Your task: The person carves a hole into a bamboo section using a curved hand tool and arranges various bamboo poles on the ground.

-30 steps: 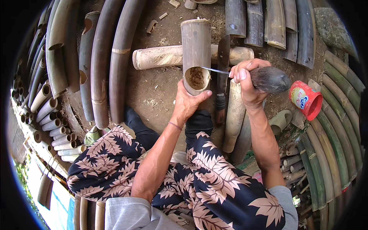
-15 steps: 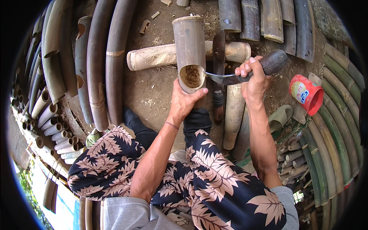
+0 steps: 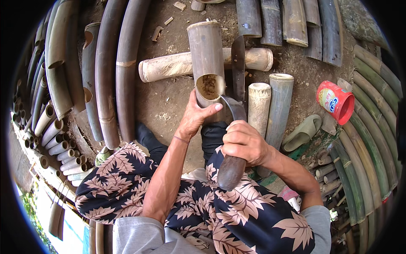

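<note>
A brownish-grey bamboo tube lies with its angled, cut opening facing me; inside it looks brown and rough. My left hand grips its near end, the thumb along the right side below the opening. In my right fist is a knife with a curved blade and a thick dark handle. Its handle end points down toward my lap. The blade tip meets the right rim of the opening. Under the tube, a pale bamboo log lies crosswise. A long dark machete rests just to the right.
Two short bamboo pieces lie right of the machete. Farther right are a green clog and a red can. Long bamboo poles line the left, more bamboo lies at the back, and green poles curve along the right.
My right hand has come down and left, turning the knife so its handle swings from upper right to pointing at my lap. My left hand keeps its hold on the tube.
</note>
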The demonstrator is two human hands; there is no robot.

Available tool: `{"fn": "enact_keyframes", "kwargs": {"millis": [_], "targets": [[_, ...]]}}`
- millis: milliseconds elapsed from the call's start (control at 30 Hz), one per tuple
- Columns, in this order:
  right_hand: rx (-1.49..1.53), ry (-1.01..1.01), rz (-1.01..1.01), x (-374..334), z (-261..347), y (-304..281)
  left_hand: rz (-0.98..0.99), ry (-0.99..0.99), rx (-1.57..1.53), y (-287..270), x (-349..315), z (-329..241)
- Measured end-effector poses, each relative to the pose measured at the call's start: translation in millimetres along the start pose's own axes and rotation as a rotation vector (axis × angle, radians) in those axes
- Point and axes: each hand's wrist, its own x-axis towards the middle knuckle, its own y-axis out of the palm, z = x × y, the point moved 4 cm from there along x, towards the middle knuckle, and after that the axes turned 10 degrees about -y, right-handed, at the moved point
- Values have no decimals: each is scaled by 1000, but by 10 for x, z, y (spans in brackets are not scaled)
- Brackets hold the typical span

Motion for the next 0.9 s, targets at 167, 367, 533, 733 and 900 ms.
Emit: {"fn": "enact_keyframes", "kwargs": {"millis": [167, 367, 533, 733, 900], "targets": [[-75, -14, 119, -30, 35, 176, -68, -3, 86, 35, -25, -45], [-95, -39, 164, -72, -19, 168, -172, 62, 135, 90, 29, -15], [-136, -81, 207, -192, -83, 177, -328, 111, 246, 115, 58, 63], [-238, -171, 252, -399, -250, 175, -528, 72, 424, 159, 73, 36], [-327, -229, 324, -573, -349, 144, -644, 11, 523, 317, -24, -123]]}}
